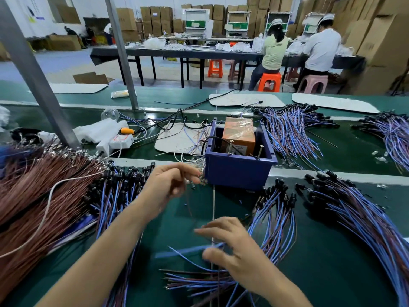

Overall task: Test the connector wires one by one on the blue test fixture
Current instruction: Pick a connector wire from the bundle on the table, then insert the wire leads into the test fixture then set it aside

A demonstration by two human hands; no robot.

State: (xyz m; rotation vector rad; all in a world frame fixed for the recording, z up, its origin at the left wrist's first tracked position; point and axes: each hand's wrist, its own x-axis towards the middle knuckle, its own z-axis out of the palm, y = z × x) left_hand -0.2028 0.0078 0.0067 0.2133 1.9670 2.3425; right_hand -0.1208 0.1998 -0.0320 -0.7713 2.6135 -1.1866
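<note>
The green tabletop (194, 222) holds wire bundles (365, 222) around a blue box (236, 171); the label on its orange block (239, 134) is unreadable. The left hand (172, 187) has its grip pinched on a wire end (200, 179) at the box's front-left corner. The right hand (239, 251), blurred, has its grip round a blue wire (190, 250).

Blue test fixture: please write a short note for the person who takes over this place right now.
Left hand: pinches a thin wire at the left front corner of the blue test fixture; the contact itself is blurred.
Right hand: pinches a blue wire above the loose wires near the front edge.
A left bundle and a right bundle, both with black connectors, lie beside the fixture.
Done: cannot tell which bundles are tested.
Left: test the remaining wires one by one.
</note>
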